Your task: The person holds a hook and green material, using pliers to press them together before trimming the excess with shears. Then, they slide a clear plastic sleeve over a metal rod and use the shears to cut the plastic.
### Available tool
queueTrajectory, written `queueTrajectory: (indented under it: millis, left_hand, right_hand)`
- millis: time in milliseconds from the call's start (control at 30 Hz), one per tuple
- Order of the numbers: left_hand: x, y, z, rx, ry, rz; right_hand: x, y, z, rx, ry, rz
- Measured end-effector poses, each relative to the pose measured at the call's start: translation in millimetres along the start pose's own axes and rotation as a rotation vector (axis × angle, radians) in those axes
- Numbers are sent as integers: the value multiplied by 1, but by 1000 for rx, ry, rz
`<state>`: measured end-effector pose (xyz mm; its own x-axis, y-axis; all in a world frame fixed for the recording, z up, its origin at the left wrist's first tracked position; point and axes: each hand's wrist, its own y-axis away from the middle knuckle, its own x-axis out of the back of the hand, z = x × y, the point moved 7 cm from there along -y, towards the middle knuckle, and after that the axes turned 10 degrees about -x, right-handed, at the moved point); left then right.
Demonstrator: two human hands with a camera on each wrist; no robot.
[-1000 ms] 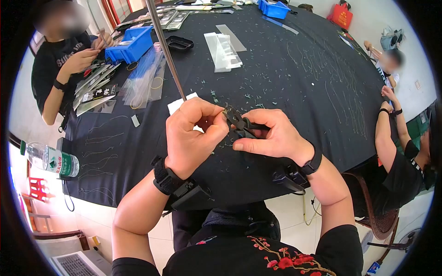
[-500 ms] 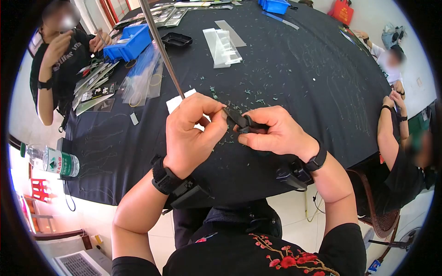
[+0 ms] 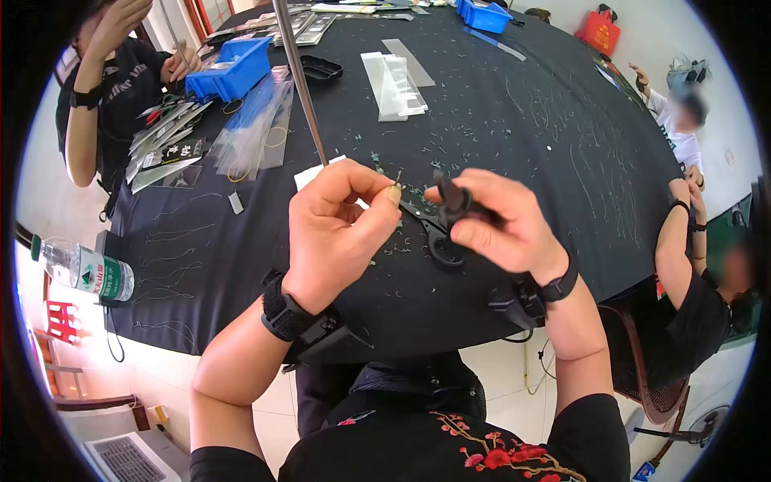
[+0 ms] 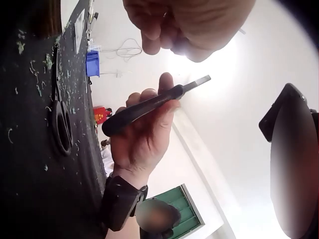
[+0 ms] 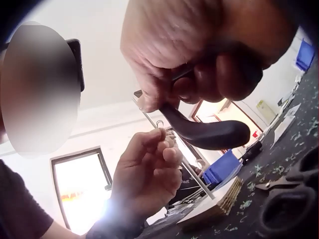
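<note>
My left hand (image 3: 341, 233) pinches a tiny, thin piece between thumb and forefinger. In the right wrist view a small loop (image 5: 159, 123) rises from those fingertips; what it is I cannot tell. My right hand (image 3: 510, 229) grips black-handled pliers (image 3: 454, 198), held a short way right of the left fingertips. One curved handle (image 5: 212, 133) of the pliers juts from the fist in the right wrist view. Black scissors (image 3: 442, 241) lie on the dark tablecloth beneath and between the hands. A white card stack (image 5: 227, 201) lies behind the left hand.
Green and pale clippings (image 3: 434, 149) litter the tablecloth. A metal rod (image 3: 301, 80) slants up beyond my left hand. Clear plastic sleeves (image 3: 393, 88), a blue bin (image 3: 230, 71) and a water bottle (image 3: 100, 273) are around. Thin line loops (image 3: 173, 261) lie at left. Other people sit on both sides.
The pliers have left my left fingertips; my right hand has drawn back to the right and turned them upward. The scissors beneath now show. My left hand has kept its pinch.
</note>
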<state>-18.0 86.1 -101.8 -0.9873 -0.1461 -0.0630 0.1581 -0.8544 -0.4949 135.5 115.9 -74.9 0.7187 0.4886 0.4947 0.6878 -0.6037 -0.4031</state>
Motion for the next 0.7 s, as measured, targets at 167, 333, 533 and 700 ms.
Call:
queueTrajectory:
  millis: [167,333,533,700]
  left_hand:
    - [3,0,-2,-12,-10,34]
    - [1,2,-2,-69,-31,32]
    - [-2,3,6,-177,-171,-52]
    - [-4,-1,10,-244,-225,-25]
  right_hand:
    - [0,-2,5,28,139,-8]
    - [-11,-3,8,-47,132,-26]
    - [-10,-4,8,-92,163,-30]
    - [-11,-3,12,-140,164,-36]
